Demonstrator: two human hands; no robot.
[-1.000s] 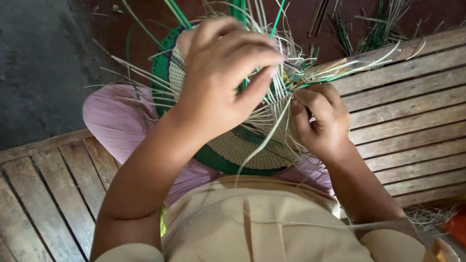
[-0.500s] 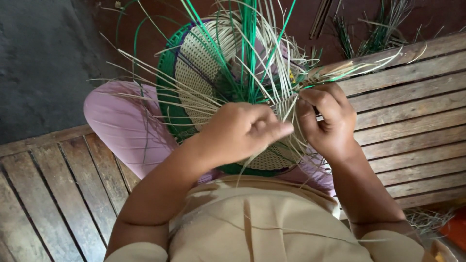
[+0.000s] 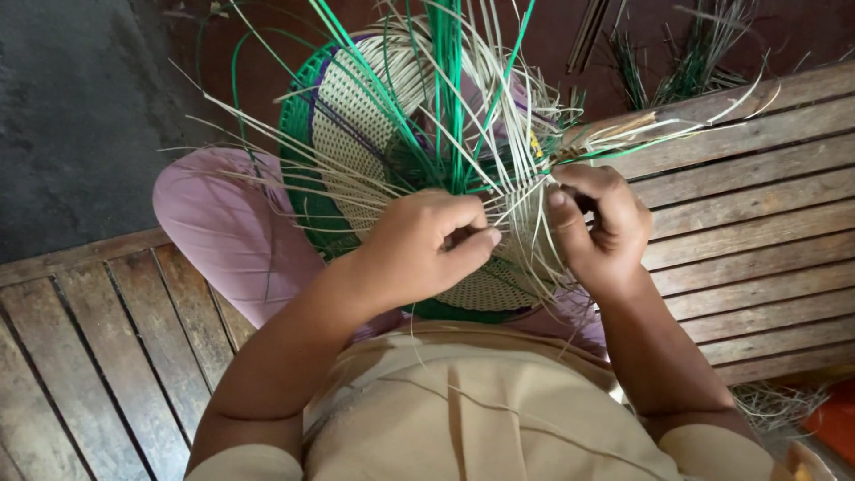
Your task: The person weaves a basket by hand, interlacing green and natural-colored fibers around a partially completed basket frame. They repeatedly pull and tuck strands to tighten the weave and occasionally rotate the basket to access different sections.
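A half-woven round basket [image 3: 374, 142] of pale straw with a green rim rests on my lap, over pink trousers [image 3: 227, 236]. Loose pale and green strips [image 3: 454, 98] stick up and fan out from its middle. My left hand [image 3: 423, 245] is closed on a few pale strips at the near side of the weave. My right hand [image 3: 601, 227] pinches a bundle of strips at the basket's right edge, thumb pressed against them. The two hands are close together, almost touching.
I sit on a wooden slatted bench [image 3: 757, 232] that runs left and right of me. Spare straw bundles [image 3: 686, 71] lie beyond the bench at the top right. Dark floor [image 3: 71, 116] lies to the upper left. More loose straw [image 3: 784, 405] sits at the lower right.
My left hand has come down from on top of the basket to its near edge and closed on strips. The basket's woven face and upright strips are uncovered. My right hand has stayed put.
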